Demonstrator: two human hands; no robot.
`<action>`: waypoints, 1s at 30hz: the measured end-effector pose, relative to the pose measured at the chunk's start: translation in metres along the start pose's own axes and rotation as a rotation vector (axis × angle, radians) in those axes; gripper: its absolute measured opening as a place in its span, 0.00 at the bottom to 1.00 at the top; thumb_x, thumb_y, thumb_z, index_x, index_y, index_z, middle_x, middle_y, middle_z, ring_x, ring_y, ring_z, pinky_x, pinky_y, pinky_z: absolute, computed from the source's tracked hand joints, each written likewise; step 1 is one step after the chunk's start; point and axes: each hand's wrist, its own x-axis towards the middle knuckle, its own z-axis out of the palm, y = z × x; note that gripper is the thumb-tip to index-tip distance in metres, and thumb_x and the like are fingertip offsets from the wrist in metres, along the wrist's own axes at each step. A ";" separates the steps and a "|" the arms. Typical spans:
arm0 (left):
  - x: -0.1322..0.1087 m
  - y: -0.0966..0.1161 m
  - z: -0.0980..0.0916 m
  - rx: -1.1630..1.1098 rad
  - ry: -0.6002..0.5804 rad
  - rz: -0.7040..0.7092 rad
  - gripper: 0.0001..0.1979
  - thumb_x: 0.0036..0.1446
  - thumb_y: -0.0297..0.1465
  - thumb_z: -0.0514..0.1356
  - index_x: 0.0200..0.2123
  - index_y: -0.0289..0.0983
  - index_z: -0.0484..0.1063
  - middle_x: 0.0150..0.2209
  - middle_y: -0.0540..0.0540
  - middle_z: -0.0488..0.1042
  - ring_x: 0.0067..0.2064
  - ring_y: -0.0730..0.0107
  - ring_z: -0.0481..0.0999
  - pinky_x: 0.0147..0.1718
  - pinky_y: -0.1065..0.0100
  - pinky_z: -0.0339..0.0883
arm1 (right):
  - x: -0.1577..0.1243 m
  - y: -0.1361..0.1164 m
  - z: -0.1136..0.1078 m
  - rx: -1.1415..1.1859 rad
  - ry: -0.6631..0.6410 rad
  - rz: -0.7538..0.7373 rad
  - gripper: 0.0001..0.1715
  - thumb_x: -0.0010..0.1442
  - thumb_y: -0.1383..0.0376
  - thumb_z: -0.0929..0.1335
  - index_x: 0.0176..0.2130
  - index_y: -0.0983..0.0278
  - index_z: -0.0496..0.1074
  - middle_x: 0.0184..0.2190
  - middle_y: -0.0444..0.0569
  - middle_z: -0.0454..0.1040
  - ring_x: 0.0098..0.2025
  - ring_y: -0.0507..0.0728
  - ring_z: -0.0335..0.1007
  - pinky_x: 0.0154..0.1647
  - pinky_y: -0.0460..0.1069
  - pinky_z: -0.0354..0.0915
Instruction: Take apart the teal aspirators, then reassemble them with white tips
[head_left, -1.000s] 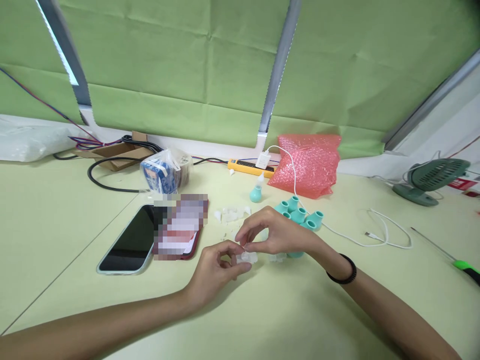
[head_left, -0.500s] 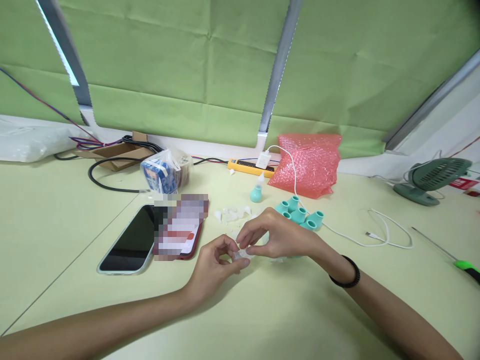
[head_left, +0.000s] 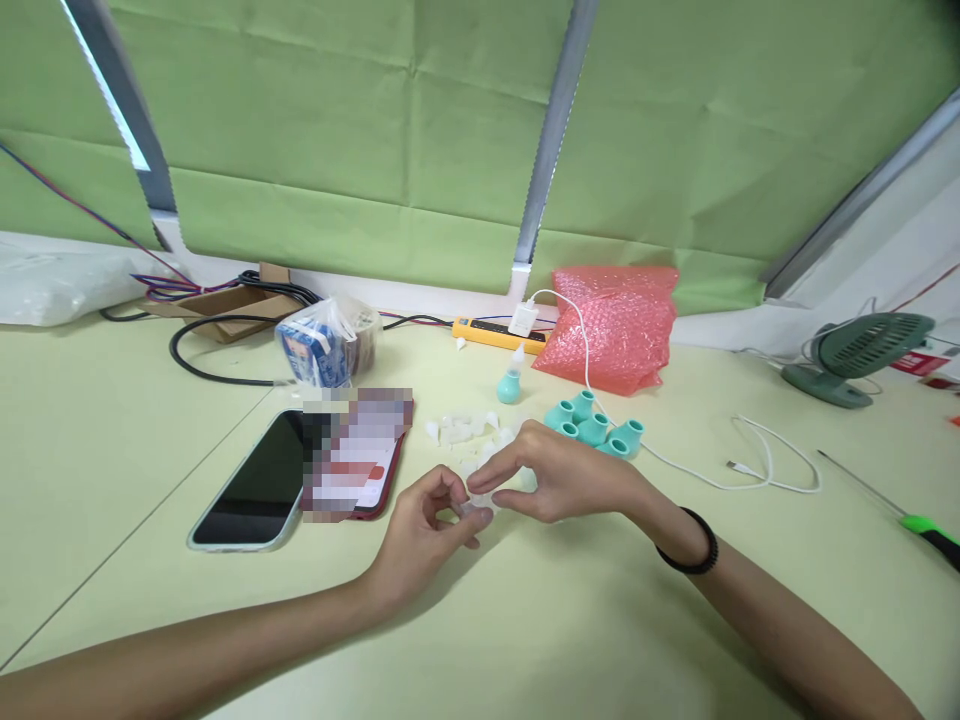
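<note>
"At the middle of the bench [head_left: 570,620], what's different about your grip?"

"My right hand [head_left: 559,475] has loosened. Half a second ago its thumb and forefinger nearly met over the small clear piece [head_left: 480,500]; now a plain gap stands between them, and I can't tell whether either tip touches it."

"And your left hand [head_left: 420,535]?"

"Its fingers are curled nearly closed, with the small clear piece pinched against the thumb, low over the bench and between my two hands. I'd judge the left carries it alone now, though it's too pale for me to say how it sits."

"What's around it?"

"Loose white pieces [head_left: 457,430] lie just beyond my fingers. Past my right hand are the teal cups [head_left: 595,428], mouths upward; I can't see down inside them. Farther back, a teal bulb [head_left: 508,387] stands upright with a clear nozzle [head_left: 518,357] on it."

"And the packaging?"

"Black cable [head_left: 296,288] lies coiled at the open cardboard box [head_left: 225,325]. Near that, a clear bag [head_left: 343,318] holds a blue packet [head_left: 311,350] and something brown. The red bubble-wrap pouch [head_left: 611,330] hides whatever it contains."
</note>
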 end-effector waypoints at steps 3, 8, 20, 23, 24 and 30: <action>0.000 0.000 0.000 -0.007 -0.002 -0.006 0.12 0.44 0.31 0.61 0.23 0.36 0.56 0.23 0.54 0.60 0.27 0.76 0.65 0.23 0.72 0.69 | -0.001 -0.001 0.000 -0.047 -0.026 -0.018 0.22 0.50 0.76 0.61 0.43 0.59 0.69 0.30 0.43 0.76 0.25 0.48 0.67 0.32 0.44 0.59; 0.001 0.000 0.000 -0.003 -0.008 -0.011 0.13 0.44 0.31 0.61 0.23 0.36 0.56 0.23 0.54 0.59 0.28 0.75 0.65 0.22 0.72 0.69 | -0.001 -0.001 0.000 -0.115 -0.057 -0.037 0.22 0.50 0.76 0.60 0.42 0.59 0.69 0.24 0.40 0.72 0.20 0.47 0.58 0.31 0.43 0.56; 0.000 -0.002 0.001 0.005 -0.006 0.010 0.12 0.46 0.30 0.60 0.23 0.36 0.55 0.23 0.55 0.57 0.27 0.77 0.64 0.22 0.73 0.69 | -0.003 -0.003 -0.002 -0.138 -0.087 -0.049 0.16 0.51 0.74 0.62 0.39 0.61 0.69 0.25 0.39 0.72 0.22 0.47 0.59 0.33 0.44 0.54; 0.000 -0.003 0.001 0.012 -0.009 0.017 0.12 0.46 0.29 0.60 0.24 0.36 0.55 0.22 0.55 0.58 0.27 0.77 0.63 0.22 0.73 0.70 | -0.003 -0.003 -0.003 -0.125 -0.109 -0.048 0.16 0.50 0.74 0.62 0.39 0.62 0.69 0.27 0.40 0.73 0.24 0.48 0.61 0.33 0.44 0.54; 0.001 -0.004 0.001 0.018 -0.009 0.018 0.12 0.46 0.29 0.60 0.24 0.36 0.55 0.22 0.55 0.58 0.27 0.77 0.63 0.22 0.73 0.70 | -0.003 -0.003 -0.003 -0.120 -0.126 -0.051 0.16 0.49 0.74 0.62 0.39 0.62 0.69 0.26 0.40 0.72 0.24 0.48 0.60 0.32 0.44 0.54; 0.001 -0.004 0.000 0.026 -0.012 0.018 0.12 0.46 0.29 0.59 0.24 0.36 0.55 0.22 0.54 0.58 0.28 0.75 0.64 0.22 0.73 0.70 | -0.002 -0.002 -0.003 -0.134 -0.165 -0.047 0.18 0.48 0.73 0.63 0.40 0.62 0.68 0.26 0.40 0.72 0.22 0.48 0.57 0.35 0.45 0.54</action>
